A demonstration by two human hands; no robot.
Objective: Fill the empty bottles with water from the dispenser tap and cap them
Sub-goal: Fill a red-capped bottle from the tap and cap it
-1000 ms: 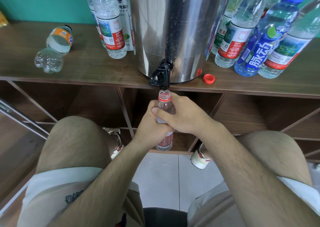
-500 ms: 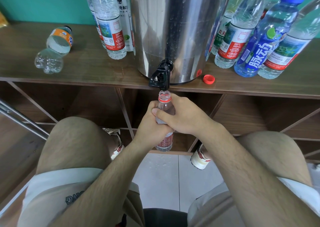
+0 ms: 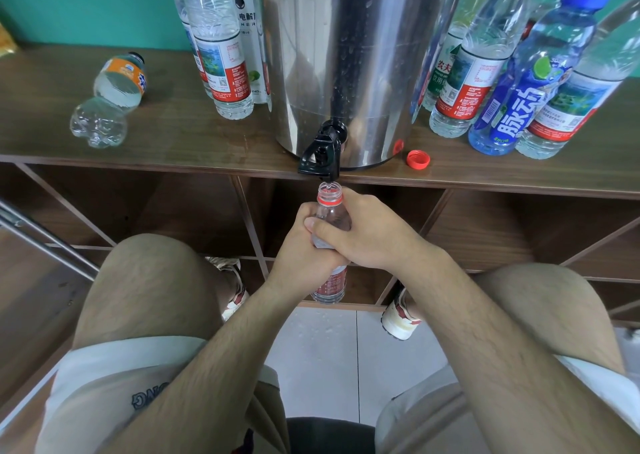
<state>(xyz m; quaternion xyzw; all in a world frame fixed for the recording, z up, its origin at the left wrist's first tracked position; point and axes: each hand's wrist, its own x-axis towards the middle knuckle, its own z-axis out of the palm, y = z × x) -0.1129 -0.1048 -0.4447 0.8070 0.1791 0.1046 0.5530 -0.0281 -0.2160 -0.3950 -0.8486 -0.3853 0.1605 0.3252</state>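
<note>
Directly below the black plastic tap (image 3: 322,153) of the tall stainless-steel dispenser (image 3: 346,55), a clear plastic bottle with a red label (image 3: 329,200) is held upright and uncapped, its mouth just under the spout. Both hands grasp it: the left hand (image 3: 301,256) wraps its body, and the right hand (image 3: 374,235) overlaps from the right. A loose red screw cap (image 3: 418,159) lies on the brown wooden tabletop (image 3: 173,141), just right of the dispenser.
</note>
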